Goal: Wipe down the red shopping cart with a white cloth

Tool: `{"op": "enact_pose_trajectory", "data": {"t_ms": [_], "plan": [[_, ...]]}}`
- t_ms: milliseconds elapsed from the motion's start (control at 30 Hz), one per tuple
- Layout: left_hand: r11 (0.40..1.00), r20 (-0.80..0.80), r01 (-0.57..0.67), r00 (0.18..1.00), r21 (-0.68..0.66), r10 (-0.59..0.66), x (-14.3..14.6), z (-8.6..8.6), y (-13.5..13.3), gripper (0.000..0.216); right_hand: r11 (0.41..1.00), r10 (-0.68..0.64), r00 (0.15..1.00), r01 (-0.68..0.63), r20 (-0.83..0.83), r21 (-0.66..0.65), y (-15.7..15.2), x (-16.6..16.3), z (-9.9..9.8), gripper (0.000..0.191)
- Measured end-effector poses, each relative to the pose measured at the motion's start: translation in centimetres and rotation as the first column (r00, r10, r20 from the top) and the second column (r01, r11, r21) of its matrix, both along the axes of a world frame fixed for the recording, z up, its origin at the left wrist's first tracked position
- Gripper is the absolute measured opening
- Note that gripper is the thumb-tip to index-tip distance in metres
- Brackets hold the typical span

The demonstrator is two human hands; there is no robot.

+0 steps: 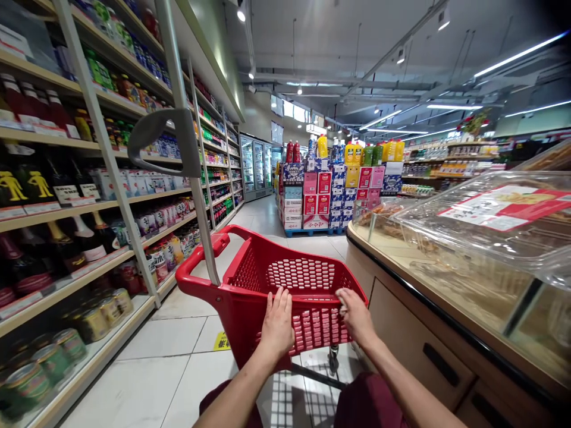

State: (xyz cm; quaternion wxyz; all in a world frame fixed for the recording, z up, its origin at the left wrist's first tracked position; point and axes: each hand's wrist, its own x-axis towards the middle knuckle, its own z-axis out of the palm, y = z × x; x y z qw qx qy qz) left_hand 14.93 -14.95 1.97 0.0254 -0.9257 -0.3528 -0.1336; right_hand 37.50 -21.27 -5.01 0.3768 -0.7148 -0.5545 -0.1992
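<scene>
A red plastic shopping cart with perforated sides stands before me, side-on. A tall metal pole with a grey loop handle rises from its left end. My left hand lies against the cart's near side, its fingers stretched out together and tips at the rim. Near the right end of that rim, my right hand has its fingers curled and pinched. A small whitish bit shows at its fingertips, too small to name. Little of the basket's inside shows over the near wall.
Drink shelves with bottles and cans run along the left. A display counter with clear plastic food boxes borders the right. Ahead, stacked drink cartons stand on a blue pallet. White floor tiles lie around the cart.
</scene>
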Motion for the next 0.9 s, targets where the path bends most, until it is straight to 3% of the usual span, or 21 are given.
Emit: {"op": "enact_pose_trajectory", "data": {"t_ms": [67, 133, 300, 367, 533, 700, 833, 900], "plan": [[1.0, -0.002, 0.004, 1.0, -0.005, -0.004, 0.1, 0.0, 0.0, 0.064, 0.989, 0.147, 0.987, -0.146, 0.067, -0.031, 0.8, -1.6, 0.2, 0.055], [1.0, -0.003, 0.009, 1.0, 0.003, -0.009, 0.0, -0.1, 0.1, 0.064, 0.976, 0.214, 0.972, -0.208, 0.095, -0.069, 0.8, -1.8, 0.4, 0.057], [0.998, 0.013, 0.025, 1.0, 0.061, -0.026, -0.1, -0.7, 0.2, 0.066, 0.996, -0.037, 0.999, 0.036, -0.011, -0.086, -1.0, 1.3, 1.0, 0.044], [0.997, 0.017, 0.025, 1.0, 0.068, -0.026, -0.1, -0.8, 0.2, 0.065, 0.996, -0.013, 1.0, 0.013, -0.008, -0.088, -0.6, 0.7, 1.0, 0.044], [0.997, 0.009, 0.031, 0.999, 0.074, -0.032, -0.2, -0.8, 0.1, 0.064, 0.977, 0.203, 0.977, -0.199, 0.058, -0.071, 0.8, -2.1, 0.7, 0.056], [0.999, 0.018, 0.035, 0.999, 0.037, -0.036, -0.3, -0.7, 0.0, 0.064, 0.997, -0.001, 0.999, -0.002, -0.043, -0.073, 0.7, -1.3, 0.8, 0.049], [0.998, 0.009, 0.036, 0.999, 0.047, -0.037, -0.4, -0.7, 0.0, 0.064, 0.974, 0.219, 0.975, -0.216, 0.042, -0.065, 1.4, -3.5, 1.0, 0.053], [0.998, -0.017, 0.042, 0.999, 0.052, -0.041, -0.4, -0.6, 0.1, 0.064, 0.966, 0.253, 0.966, -0.249, 0.059, -0.071, 1.0, -3.2, 1.1, 0.055]]}}
